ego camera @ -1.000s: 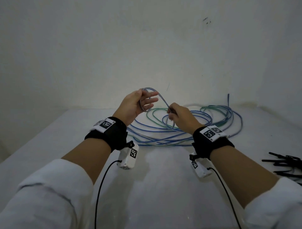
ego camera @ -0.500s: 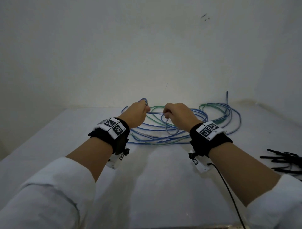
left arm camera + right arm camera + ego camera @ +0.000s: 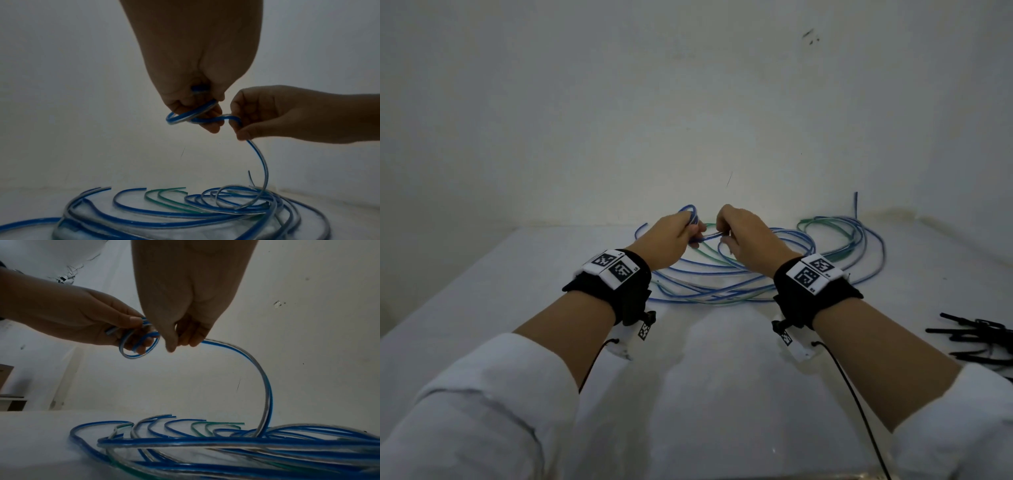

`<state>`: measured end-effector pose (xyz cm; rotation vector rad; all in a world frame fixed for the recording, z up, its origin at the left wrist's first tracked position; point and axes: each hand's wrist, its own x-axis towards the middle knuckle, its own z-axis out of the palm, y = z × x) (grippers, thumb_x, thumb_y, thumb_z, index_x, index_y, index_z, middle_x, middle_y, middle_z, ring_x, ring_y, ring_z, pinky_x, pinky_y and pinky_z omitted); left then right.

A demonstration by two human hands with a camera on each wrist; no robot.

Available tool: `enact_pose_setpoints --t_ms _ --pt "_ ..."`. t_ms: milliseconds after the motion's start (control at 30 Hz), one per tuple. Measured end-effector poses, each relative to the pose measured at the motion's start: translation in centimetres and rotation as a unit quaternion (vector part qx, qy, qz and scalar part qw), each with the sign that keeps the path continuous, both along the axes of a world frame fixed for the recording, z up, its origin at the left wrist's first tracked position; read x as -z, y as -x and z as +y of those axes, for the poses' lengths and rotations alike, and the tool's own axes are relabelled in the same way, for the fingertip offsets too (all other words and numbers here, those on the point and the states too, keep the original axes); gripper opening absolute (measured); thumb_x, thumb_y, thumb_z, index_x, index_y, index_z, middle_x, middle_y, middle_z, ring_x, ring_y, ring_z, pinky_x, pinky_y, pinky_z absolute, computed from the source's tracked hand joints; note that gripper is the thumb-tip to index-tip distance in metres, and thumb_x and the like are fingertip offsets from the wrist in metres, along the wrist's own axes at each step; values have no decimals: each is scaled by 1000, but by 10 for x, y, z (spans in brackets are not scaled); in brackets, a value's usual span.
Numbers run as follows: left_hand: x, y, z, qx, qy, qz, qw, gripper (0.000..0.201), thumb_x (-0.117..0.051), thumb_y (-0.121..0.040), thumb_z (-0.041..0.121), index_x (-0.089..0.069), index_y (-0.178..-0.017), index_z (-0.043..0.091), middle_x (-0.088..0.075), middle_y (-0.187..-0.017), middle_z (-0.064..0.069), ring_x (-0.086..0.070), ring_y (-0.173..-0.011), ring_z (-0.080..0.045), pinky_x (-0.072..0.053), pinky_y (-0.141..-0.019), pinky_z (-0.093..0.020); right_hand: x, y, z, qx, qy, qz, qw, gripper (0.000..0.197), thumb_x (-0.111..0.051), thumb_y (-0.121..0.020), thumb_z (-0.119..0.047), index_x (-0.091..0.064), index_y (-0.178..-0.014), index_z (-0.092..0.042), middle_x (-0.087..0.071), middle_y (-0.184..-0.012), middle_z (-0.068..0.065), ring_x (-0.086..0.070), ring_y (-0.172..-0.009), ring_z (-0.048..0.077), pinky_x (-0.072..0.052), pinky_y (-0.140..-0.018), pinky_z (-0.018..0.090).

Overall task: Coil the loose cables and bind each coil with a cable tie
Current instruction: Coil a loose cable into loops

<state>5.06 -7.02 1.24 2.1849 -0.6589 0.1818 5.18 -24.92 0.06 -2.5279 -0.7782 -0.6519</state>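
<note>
A blue-and-clear cable (image 3: 722, 274) lies in loose loops on the white table (image 3: 705, 377), mixed with a green cable (image 3: 822, 222). My left hand (image 3: 671, 236) holds a small coil of the blue cable (image 3: 191, 113) (image 3: 139, 345) above the pile, fingers curled round it. Just to its right, my right hand (image 3: 743, 240) pinches the same cable (image 3: 226, 345) between thumb and fingers. From that pinch the cable arcs down into the pile (image 3: 261, 170). Black cable ties (image 3: 979, 339) lie at the table's right edge.
A pale wall (image 3: 688, 120) rises right behind the cable pile. One blue cable end (image 3: 856, 205) sticks up at the back right. Black wires from the wrist cameras (image 3: 859, 411) trail over the table's near part.
Both hands have dropped lower and come closer together. The open left hand closed around a small loop of blue cable, and the right hand brought its pinched length up to it.
</note>
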Motion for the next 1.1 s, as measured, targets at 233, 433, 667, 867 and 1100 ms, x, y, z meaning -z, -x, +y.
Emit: enact_pose_setpoints --t_ms 233,433,667,867,1100 --pt "1 -3 -1 -1 -32 55 998 22 -31 -101 10 -51 -100 -1 -55 -80 1 -51 -64 -9 -43 -58 -6 1 -6 0 68 25 -110 991 3 -61 -83 2 -59 -84 1 -56 -85 18 -53 -63 35 -46 -56 40" --pt "1 -6 3 -49 -196 -76 976 25 -31 -99 16 -53 -96 5 -66 -97 0 -61 -88 -20 -38 -89 -36 4 -13 0 -3 102 -91 991 9 -59 -80 -3 -68 -78 -2 -62 -72 15 -56 -62 33 -39 -62 32" --pt "7 -10 9 -45 -127 -10 991 26 -32 -100 20 -54 -87 13 -57 -73 8 -55 -70 -17 -44 -79 -32 -2 -7 -3 -10 77 -21 997 18 -54 -93 -25 -59 -99 -8 -56 -90 6 -44 -78 16 -39 -72 32" --pt "12 -3 9 2 -24 52 998 19 -33 -100 10 -50 -96 3 -55 -75 3 -51 -66 -8 -41 -66 -16 -1 -11 -6 -2 74 50 996 9 -50 -94 -14 -51 -92 -6 -46 -87 3 -44 -77 21 -28 -66 27" --pt "5 0 9 11 11 56 998 24 -33 -101 13 -53 -87 11 -50 -70 5 -46 -57 -4 -37 -55 -9 -4 -10 -4 -23 75 48 996 14 -49 -95 -17 -55 -94 -4 -52 -87 4 -45 -80 18 -27 -69 22"
